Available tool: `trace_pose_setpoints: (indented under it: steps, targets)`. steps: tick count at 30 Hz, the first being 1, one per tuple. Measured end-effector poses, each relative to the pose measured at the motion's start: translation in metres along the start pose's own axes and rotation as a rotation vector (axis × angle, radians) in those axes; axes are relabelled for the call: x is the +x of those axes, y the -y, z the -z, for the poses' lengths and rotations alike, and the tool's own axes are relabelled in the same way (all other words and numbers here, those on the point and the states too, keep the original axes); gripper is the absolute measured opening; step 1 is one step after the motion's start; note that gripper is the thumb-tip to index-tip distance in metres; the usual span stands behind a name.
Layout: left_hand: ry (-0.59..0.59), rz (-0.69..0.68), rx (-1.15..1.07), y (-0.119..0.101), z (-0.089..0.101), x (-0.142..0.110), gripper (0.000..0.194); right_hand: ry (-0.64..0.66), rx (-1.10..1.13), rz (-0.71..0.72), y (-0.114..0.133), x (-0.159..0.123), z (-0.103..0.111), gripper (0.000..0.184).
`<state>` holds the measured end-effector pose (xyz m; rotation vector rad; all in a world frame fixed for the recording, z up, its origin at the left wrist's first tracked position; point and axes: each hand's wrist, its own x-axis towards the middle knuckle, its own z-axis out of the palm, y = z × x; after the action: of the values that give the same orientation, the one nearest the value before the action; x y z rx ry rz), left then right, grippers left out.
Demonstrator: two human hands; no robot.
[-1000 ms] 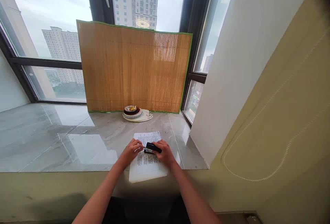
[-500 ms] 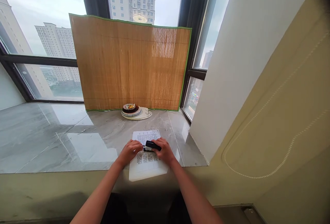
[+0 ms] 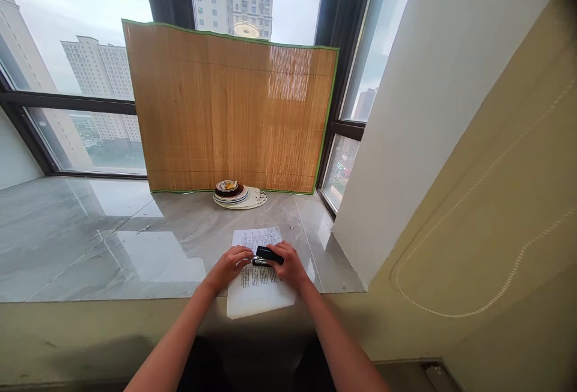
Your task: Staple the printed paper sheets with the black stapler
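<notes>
The right hand (image 3: pixel 289 264) grips the stapler (image 3: pixel 269 254), probably light, rigid, best held by its rear; the left hand (image 3: pixel 231 264) bunches at its front, grasp unclear.

In the lower centre, the right hand (image 3: pixel 290 264) grips a black stapler (image 3: pixel 269 254) over printed paper (image 3: pixel 258 297), the left hand (image 3: pixel 231 264) at the stapler's left end; stacked plates (image 3: pixel 231 198) sit mid-frame.

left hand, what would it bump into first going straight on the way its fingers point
Most likely the black stapler held in the right hand; the left hand may already be touching it, though depth is unclear.
</notes>
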<state>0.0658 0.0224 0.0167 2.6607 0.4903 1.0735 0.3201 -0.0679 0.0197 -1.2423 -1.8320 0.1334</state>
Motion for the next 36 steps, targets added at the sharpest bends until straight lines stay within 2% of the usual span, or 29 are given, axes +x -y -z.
trace_pose_setpoints:
  steps: [14,22,26,36]
  targets:
    - [0.073,-0.032,0.06,-0.0036,0.0016,0.0025,0.017,0.007,-0.009,-0.013,0.001,0.0006,-0.0002,0.042]
    - [0.038,-0.029,0.034,-0.0006,-0.0021,-0.0011,0.017,0.008,0.004,-0.022,-0.0008,0.0002,-0.0023,0.044]
    - [-0.043,0.018,0.015,-0.0009,-0.0008,-0.0006,0.017,0.001,0.022,0.005,0.0011,0.0006,-0.0004,0.044]
    - [-0.03,0.131,-0.146,0.0017,0.0004,0.0009,0.012,0.014,0.052,0.027,0.0016,0.0015,0.0009,0.044]
